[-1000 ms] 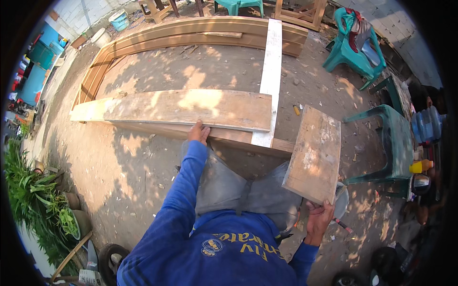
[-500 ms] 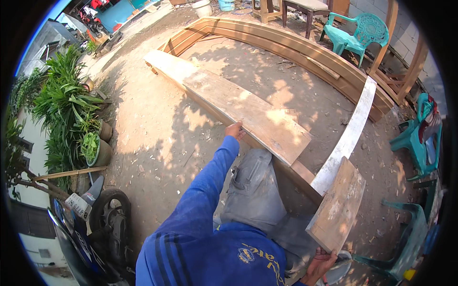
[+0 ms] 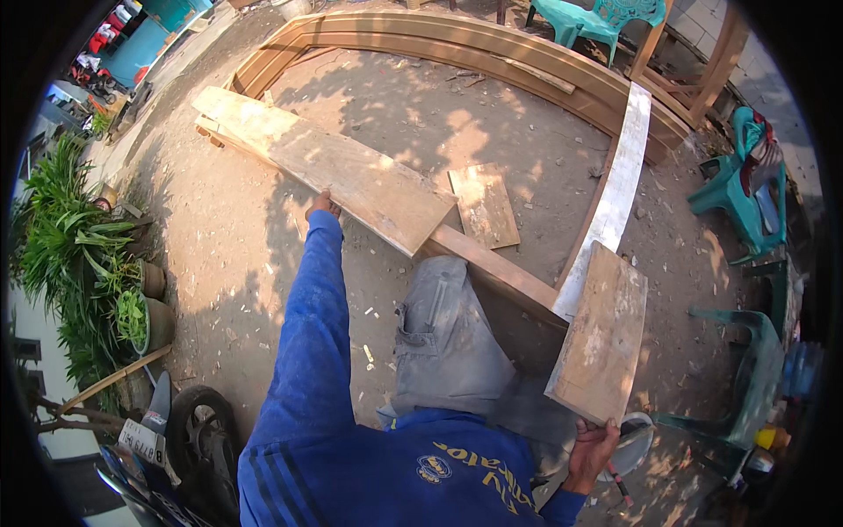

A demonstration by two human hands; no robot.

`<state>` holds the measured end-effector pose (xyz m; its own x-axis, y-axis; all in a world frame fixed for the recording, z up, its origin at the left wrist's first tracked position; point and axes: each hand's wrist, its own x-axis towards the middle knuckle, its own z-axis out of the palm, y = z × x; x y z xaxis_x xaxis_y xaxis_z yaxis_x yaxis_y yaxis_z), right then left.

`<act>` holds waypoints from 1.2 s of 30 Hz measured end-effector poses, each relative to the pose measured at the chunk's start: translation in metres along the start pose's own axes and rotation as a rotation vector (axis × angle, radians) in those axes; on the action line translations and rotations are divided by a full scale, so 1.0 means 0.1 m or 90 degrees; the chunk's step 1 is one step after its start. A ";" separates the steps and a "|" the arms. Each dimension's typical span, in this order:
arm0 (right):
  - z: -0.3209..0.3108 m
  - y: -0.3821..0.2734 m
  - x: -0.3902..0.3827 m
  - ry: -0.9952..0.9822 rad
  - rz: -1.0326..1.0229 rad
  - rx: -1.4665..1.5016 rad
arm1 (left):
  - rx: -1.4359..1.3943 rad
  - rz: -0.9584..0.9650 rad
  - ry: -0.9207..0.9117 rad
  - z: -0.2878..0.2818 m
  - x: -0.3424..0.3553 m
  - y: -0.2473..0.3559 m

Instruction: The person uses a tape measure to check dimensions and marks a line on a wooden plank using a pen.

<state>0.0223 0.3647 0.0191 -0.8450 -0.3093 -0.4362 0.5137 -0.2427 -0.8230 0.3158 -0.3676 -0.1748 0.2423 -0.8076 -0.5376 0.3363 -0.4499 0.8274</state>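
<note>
My left hand (image 3: 324, 205) is closed on the near long edge of a wide, weathered plank (image 3: 378, 180). That plank lies flat on a long brown wooden beam (image 3: 496, 268), which runs from the upper left down toward my right. My right hand (image 3: 594, 455) grips the lower end of a shorter worn board (image 3: 604, 338), its fingers partly hidden underneath. The short board's far end lies over the corner where the beam meets a pale, white-stained plank (image 3: 615, 202). My grey-trousered leg (image 3: 448, 338) is beside the beam.
Long brown moulded timbers (image 3: 439, 35) curve around the far side. A small board (image 3: 485, 206) lies on the dirt. Green plastic chairs (image 3: 746, 193) stand at the right, with a pail (image 3: 628, 448) near my right hand. Potted plants (image 3: 156, 321) and a motorcycle (image 3: 206, 430) occupy the left.
My left hand has slid the long plank along the beam toward the upper left, baring more of the beam and the small board on the ground. My right hand keeps its grip.
</note>
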 end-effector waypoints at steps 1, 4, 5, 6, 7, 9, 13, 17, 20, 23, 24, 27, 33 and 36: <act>0.05 0.01 0.02 -0.002 -0.004 0.016 | -0.019 0.008 0.027 0.04 0.05 0.02; 0.07 -0.06 0.05 0.004 -0.044 0.038 | 0.056 0.070 0.020 0.52 -0.32 -0.36; 0.08 -0.03 0.09 -0.016 -0.035 0.052 | 0.126 0.139 0.048 0.50 -0.36 -0.32; 0.13 0.03 0.17 -0.043 -0.031 0.069 | 0.190 0.214 0.095 0.37 -0.29 -0.17; 0.15 0.12 0.26 -0.074 -0.005 0.081 | 0.294 0.352 0.134 0.14 -0.29 -0.08; 0.20 0.08 0.39 -0.073 -0.015 0.061 | 0.463 0.476 0.079 0.25 -1.15 -0.59; 0.41 0.29 0.97 -0.161 0.023 0.077 | 0.433 0.626 -0.172 0.49 -3.09 -0.67; 0.37 0.76 1.23 -0.074 0.042 -0.029 | 0.443 0.545 -0.495 0.67 -4.20 -1.21; 0.45 0.80 1.09 -0.016 0.013 -0.044 | 0.529 0.519 -0.588 0.76 -4.43 -1.63; 0.31 0.69 0.90 0.049 -0.007 -0.147 | 0.482 0.567 -0.722 0.90 -4.63 -1.86; 0.20 0.65 0.84 0.044 -0.045 -0.199 | 0.557 0.450 -0.724 0.98 -4.76 -1.85; -0.24 0.49 0.59 0.089 -0.127 -0.207 | 0.636 0.440 -0.758 1.03 -4.60 -2.11; -1.87 0.61 0.18 0.317 -0.030 -0.219 | 0.712 0.603 -0.856 0.84 -4.63 -2.21; -2.16 0.27 -0.05 0.422 -0.088 -0.231 | 0.800 0.689 -0.804 0.65 -4.66 -2.11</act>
<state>0.0087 0.5588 -0.0796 -0.8690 0.3458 -0.3539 0.4130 0.1131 -0.9037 0.0726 0.0790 -0.0877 -0.9239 -0.3784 0.0573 -0.2740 0.7585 0.5913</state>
